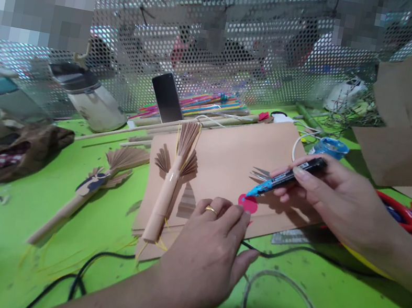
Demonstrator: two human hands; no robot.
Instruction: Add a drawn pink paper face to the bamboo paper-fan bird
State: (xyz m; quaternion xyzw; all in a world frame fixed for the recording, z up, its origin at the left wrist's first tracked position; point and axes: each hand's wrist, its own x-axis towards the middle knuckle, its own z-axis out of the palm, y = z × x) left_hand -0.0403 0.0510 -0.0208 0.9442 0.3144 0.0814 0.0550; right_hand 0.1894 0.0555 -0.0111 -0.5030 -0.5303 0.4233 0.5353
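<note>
My right hand (326, 196) grips a blue-tipped paint marker (281, 180) with a black barrel. Its tip touches a small pinkish-red paper disc (248, 203), which bears a small blue mark. Spread over the brown paper (223, 146), my left hand (213, 245) has bent fingers, with a fingertip at the disc's lower edge and the thumb held apart. Left of that hand, a rolled brown paper figure (163, 199) with pleated fans lies on the sheet. Pointed metal blades (260, 174) show behind the marker, partly hidden.
Another paper figure (95, 182) lies on the green table (96, 235) at left. A phone (167, 98) leans before colourful sticks (215, 103). A blue paint jar (330, 147), red-handled scissors (399, 209) and a black cable (308, 250) surround the work. Perforated mesh (250, 39) stands behind.
</note>
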